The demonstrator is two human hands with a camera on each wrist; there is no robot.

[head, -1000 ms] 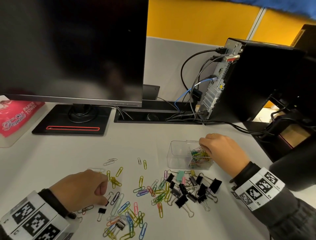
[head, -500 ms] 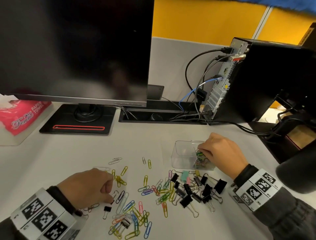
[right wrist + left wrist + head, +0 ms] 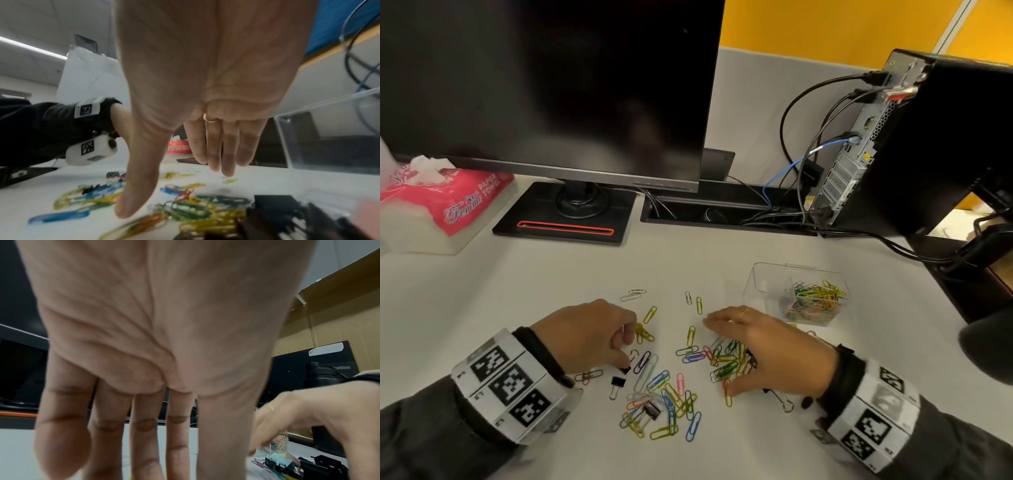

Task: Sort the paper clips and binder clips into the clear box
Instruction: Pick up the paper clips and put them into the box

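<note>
Coloured paper clips lie scattered on the white desk. A clear box at the right holds a heap of paper clips in its right part. My right hand hovers palm down over the right-hand pile, fingers straight and spread, and hides most of the black binder clips. My left hand is curled, fingertips down, and seems to pinch a thin silver paper clip next to some yellow clips. Loose black binder clips lie just below its thumb.
A monitor on a black stand fills the back left. Beside it lies a pink paper towel pack. A desktop computer with cables stands at the back right, behind the box. Bare desk lies at the left.
My right hand has left the clear box and swung left and nearer, opening over the clip pile. My left hand has crept slightly forward toward the yellow clips.
</note>
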